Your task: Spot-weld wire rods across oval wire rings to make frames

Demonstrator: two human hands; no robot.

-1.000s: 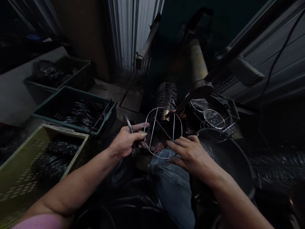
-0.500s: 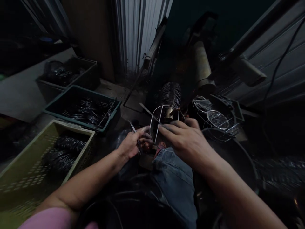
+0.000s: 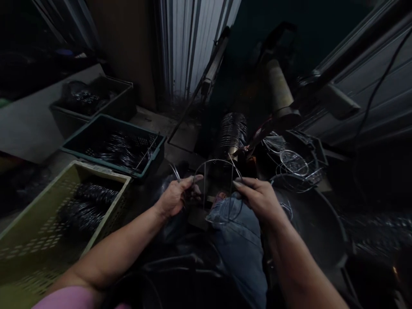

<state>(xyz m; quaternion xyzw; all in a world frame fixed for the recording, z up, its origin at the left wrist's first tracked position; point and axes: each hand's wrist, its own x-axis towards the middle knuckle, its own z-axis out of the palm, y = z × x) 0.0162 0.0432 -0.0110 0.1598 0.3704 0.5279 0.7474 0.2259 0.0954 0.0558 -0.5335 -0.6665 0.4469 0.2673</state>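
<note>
"What is being held at the centre?"

"A bent wire frame point(image 3: 219, 162) is held upright above a denim-covered knee point(image 3: 231, 219). Its right end is pinched in the right hand point(image 3: 259, 198), whose grip is nearly closed on the wire. A bundle of thin wire point(image 3: 176, 174) is gripped in the curled left hand point(image 3: 174, 198), just beside the frame."

"And the containers?"

"Coiled dark wire point(image 3: 86, 210) is heaped in a perforated olive crate point(image 3: 35, 240). Wire rings point(image 3: 124, 150) fill a teal crate point(image 3: 96, 163) just beyond it, and more wire point(image 3: 84, 98) is held in a dark crate point(image 3: 93, 83) behind that. Loose wire pieces point(image 3: 292, 162) are piled near the rim of a black basin point(image 3: 325, 231)."
</note>
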